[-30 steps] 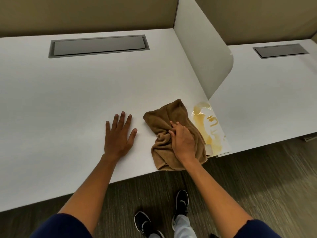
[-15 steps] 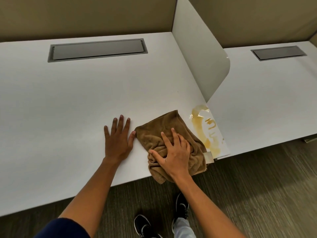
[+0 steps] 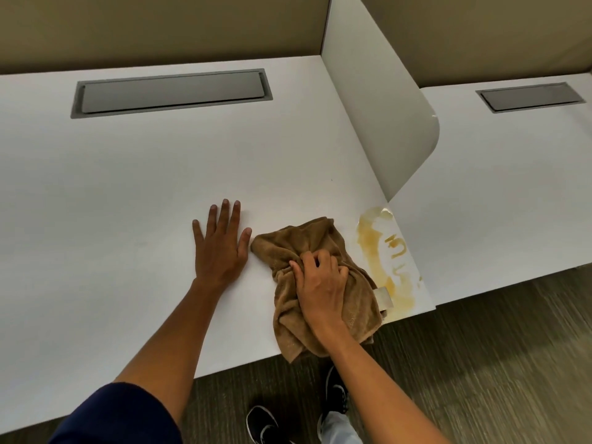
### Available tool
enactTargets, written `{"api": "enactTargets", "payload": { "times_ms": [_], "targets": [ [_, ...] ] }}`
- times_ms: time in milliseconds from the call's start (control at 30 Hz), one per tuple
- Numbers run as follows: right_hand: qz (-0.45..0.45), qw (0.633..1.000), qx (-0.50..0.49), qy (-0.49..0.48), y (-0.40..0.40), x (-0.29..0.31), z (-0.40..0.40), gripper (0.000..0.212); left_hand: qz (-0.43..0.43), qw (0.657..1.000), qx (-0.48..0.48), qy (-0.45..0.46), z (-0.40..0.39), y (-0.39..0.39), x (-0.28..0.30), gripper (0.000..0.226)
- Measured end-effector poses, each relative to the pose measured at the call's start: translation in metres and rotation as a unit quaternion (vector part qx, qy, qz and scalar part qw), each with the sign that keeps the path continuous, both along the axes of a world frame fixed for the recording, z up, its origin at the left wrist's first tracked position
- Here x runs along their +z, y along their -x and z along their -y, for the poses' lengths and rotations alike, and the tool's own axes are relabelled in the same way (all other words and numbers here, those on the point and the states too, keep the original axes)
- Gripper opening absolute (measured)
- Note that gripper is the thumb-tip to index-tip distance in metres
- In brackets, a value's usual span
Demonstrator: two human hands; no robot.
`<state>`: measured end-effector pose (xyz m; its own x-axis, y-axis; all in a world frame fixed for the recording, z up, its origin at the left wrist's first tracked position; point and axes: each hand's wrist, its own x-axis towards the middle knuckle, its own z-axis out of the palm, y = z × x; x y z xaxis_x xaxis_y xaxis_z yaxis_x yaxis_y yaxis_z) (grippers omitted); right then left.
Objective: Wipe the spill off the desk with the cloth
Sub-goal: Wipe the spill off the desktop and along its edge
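A brown cloth (image 3: 304, 241) lies bunched on the white desk (image 3: 144, 174) near its front right corner, its lower end hanging over the front edge. My right hand (image 3: 320, 283) presses down on the cloth with fingers curled into its folds. A yellow-brown spill (image 3: 373, 251) streaks the desk just right of the cloth, along the desk's right edge. My left hand (image 3: 221, 243) rests flat on the desk, fingers spread, just left of the cloth and holding nothing.
A white divider panel (image 3: 378, 116) rises along the desk's right side behind the spill. A grey cable hatch (image 3: 173, 94) is set in the desk's back. A second desk (image 3: 499, 193) lies to the right. My shoes (image 3: 266, 424) stand on the carpet below.
My right hand's fingers were spread on the cloth half a second ago and have now curled into it. The cloth has bunched and slid slightly left. The left hand stays planted.
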<state>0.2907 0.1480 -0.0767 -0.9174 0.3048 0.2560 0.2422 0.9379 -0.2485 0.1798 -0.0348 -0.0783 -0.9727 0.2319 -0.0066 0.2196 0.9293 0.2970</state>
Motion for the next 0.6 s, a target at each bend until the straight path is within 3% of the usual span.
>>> {"api": "enactTargets", "payload": {
  "times_ms": [267,600],
  "targets": [
    [-0.018,0.999,-0.039,0.001,0.086,0.002,-0.026,0.029,-0.008,1.0,-0.002,0.018,-0.008,0.02,-0.003,0.065],
    [0.047,0.996,-0.077,0.015,0.191,0.014,-0.063,0.037,-0.013,1.0,0.001,0.025,-0.008,0.018,-0.003,0.061]
  ]
}}
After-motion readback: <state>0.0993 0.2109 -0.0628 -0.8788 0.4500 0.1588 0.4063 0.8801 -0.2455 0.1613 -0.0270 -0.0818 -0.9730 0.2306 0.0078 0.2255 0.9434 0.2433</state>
